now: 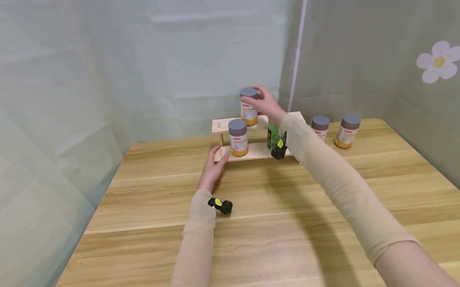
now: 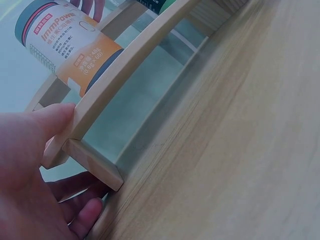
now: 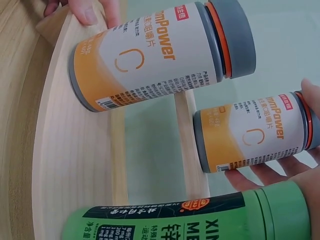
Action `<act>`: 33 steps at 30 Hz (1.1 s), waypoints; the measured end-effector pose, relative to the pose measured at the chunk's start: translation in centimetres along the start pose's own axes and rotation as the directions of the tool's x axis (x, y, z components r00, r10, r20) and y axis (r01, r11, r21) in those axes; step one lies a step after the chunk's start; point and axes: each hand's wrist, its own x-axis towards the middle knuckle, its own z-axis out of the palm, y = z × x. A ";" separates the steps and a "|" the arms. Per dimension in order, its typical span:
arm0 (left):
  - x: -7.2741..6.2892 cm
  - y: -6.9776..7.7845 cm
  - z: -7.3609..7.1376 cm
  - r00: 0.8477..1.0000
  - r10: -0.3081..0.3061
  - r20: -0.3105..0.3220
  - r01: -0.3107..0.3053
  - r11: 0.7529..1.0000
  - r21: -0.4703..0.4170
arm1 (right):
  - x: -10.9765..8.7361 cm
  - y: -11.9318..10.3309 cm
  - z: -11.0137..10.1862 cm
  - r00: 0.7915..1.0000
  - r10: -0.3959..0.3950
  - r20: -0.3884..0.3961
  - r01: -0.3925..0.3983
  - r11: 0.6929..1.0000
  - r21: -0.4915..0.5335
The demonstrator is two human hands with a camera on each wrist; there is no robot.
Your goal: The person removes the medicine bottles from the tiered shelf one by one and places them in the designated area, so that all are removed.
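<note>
A small two-tier wooden shelf [image 1: 259, 150] stands near the table's far edge. My left hand [image 1: 212, 168] grips its left end, thumb over the lower board [image 2: 107, 92] and fingers around the end below. On the upper tier, my right hand [image 1: 268, 103] holds a supplement bottle [image 1: 248, 111] with a grey cap and white-and-orange label, fingers and thumb around its upper part. The right wrist view shows this bottle [image 3: 255, 132] upright at the upper board. A matching bottle [image 1: 238, 140] stands at the left of the lower tier. Further right there, a green bottle [image 1: 272, 133] is partly hidden by my right wrist.
Two more grey-capped bottles stand on the table right of the shelf: one [image 1: 319, 125] partly behind my right forearm, another [image 1: 347, 133] farther right. The wooden table [image 1: 256, 250] stretches toward me. Pale curtains [image 1: 181, 52] hang close behind it and along both sides.
</note>
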 end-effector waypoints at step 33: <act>0.5 -0.4 0.0 1.000 -0.011 0.015 0.011 1.000 0.015 | -1.0 0.8 -5.6 0.983 -0.035 -0.178 0.005 0.986 -0.169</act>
